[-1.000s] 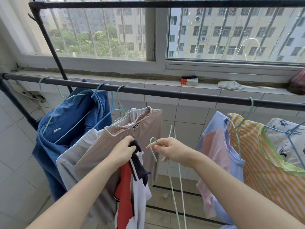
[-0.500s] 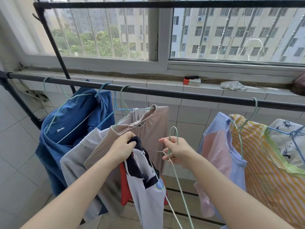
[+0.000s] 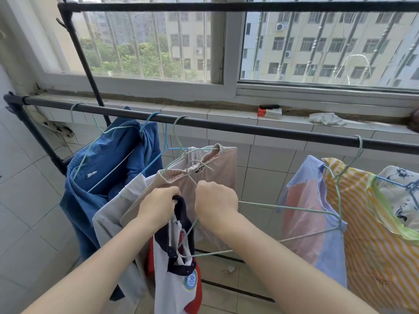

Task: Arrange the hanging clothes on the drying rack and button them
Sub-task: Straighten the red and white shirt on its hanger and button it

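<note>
Two bare hands are busy in front of the long black metal rail of the drying rack (image 3: 249,129). The left hand (image 3: 158,207) is curled tight round the dark blue collar of a white, red and dark blue shirt with a round badge (image 3: 174,288). The shirt hangs down from that hand. It is below the rail and not on it. The right hand (image 3: 215,202) is closed round a thin pale green wire hanger (image 3: 283,207). The hanger lies on its side and sticks out to the right. Part of its wire runs across the neck hole of the shirt. The two hands are just beside each other.

On the left part of the rail hang a big blue cloth (image 3: 113,159), a pale grey top (image 3: 113,220) and a light brown ribbed top (image 3: 220,168). These three press close together. On the right part hang a purple and pink shirt (image 3: 306,200), a yellow and white striped cloth with a green edge (image 3: 362,241) and a white cloth with dark blue flowers (image 3: 399,191). The hands and the shirt are in the gap between the two groups.

On the tiled window ledge (image 3: 226,114) behind the rail lie a small red and white box (image 3: 269,112) and a crumpled white rag (image 3: 326,118). A second black bar (image 3: 226,6) runs across the top of the window.
</note>
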Demonstrator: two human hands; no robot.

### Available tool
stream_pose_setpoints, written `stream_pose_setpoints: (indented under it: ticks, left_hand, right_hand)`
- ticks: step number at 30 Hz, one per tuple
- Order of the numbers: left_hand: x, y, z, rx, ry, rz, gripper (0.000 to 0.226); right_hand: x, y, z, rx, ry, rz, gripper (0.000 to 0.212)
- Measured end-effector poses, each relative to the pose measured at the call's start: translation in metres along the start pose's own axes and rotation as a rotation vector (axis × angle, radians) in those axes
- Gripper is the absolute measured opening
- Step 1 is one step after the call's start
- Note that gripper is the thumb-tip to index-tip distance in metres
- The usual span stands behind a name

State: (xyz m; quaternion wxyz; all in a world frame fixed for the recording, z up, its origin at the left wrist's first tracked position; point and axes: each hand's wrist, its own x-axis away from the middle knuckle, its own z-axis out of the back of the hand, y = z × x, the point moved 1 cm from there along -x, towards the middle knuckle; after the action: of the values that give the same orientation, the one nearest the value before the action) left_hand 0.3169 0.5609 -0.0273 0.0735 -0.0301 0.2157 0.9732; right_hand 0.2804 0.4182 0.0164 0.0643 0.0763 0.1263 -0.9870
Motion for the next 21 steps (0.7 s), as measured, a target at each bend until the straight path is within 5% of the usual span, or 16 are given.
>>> stream_pose_setpoints:
  ticks: [4, 6, 13, 21]
  left_hand:
    - [0.006, 0.001, 0.000, 0.035, -0.006, -0.015, 0.014]
    - [0.008, 0.002, 0.000, 0.052, -0.010, -0.027, 0.014]
    - [0.007, -0.002, 0.008, 0.198, -0.003, 0.005, 0.016]
    - [0.002, 0.006, 0.008, 0.199, 0.057, -0.044, 0.015]
  right_hand:
    - [0.006, -0.002, 0.000, 0.194, 0.373, 0.280, 0.025]
    - [0.005, 0.008, -0.004, 0.037, 0.441, 0.328, 0.033]
    - [-0.011, 0.064, -0.014, -0.792, 0.166, -0.265, 0.037]
    - [-0.001, 0.101, 0.001, -1.155, 0.119, -0.540, 0.034]
